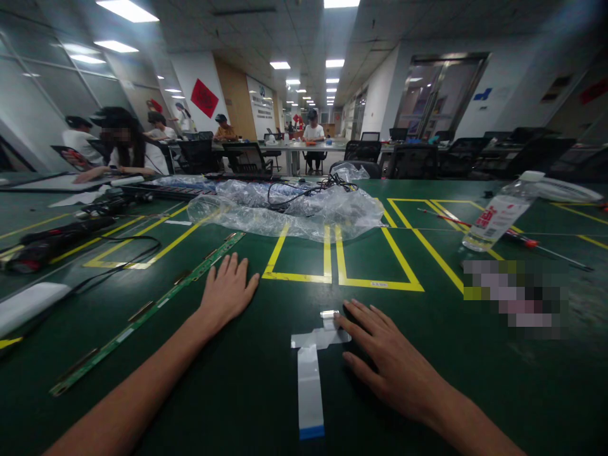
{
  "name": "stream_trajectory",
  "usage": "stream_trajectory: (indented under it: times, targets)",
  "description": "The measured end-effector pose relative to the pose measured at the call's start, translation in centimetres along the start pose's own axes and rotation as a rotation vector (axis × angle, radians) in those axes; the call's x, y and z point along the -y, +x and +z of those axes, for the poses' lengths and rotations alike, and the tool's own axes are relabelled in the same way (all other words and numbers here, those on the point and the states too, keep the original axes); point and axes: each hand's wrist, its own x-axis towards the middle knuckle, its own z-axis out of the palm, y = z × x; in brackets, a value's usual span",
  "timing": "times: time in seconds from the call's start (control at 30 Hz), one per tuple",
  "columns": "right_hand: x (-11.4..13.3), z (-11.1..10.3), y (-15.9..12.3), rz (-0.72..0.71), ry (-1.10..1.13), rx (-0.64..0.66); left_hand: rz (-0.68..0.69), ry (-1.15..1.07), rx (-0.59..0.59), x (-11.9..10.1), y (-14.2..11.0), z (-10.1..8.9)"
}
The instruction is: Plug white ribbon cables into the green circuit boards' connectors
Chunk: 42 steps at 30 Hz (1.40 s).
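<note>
White strip: silvery end partly covered by right hand. Forearms: cropped below. Pixelated item, right: unidentifiable. White object: cropped by left edge. Tape label: print too small.

We see bright lights at twelve o'clock, a red sign at eleven, black chairs at two.

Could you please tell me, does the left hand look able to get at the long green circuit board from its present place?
Probably yes: the left hand is palm down and holds nothing, its fingers close beside the circuit board, with nothing visible between them.
</note>
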Motion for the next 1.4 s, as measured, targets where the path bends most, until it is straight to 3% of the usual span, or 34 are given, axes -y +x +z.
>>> stream_trajectory:
  times: [0.13,0.3,0.5,0.63,0.87,0.97,1.13,1.4]
  targets:
    - [-0.1,0.1,0.1,-0.002,-0.033,0.022,-0.111,0.036,0.028,2.3,0.8,0.5]
    - [0.0,0.0,0.2,-0.002,-0.033,0.017,-0.084,0.046,0.052,2.1,0.9,0.2]
    - [0.0,-0.1,0.2,0.001,-0.007,0.021,-0.163,0.04,0.061,3.3,1.4,-0.3]
    - [0.1,-0.2,0.0,0.01,-0.017,0.038,0.012,-0.01,0.12,1.9,0.7,-0.7]
    - [0.6,-0.1,0.0,-0.001,-0.032,0.029,0.639,-0.207,0.238,-6.9,-4.7,-2.7]
    - [0.7,0.1,0.0,-0.019,-0.031,0.006,0.83,-0.303,0.287,-9.2,-6.9,-3.8]
    - [0.8,0.2,-0.2,-0.044,-0.017,0.005,0.921,-0.381,0.307,-9.6,-7.8,-4.6]
    - [0.7,-0.1,-0.2,-0.014,0.02,0.012,0.864,-0.523,0.217,-8.4,-6.8,-4.3]
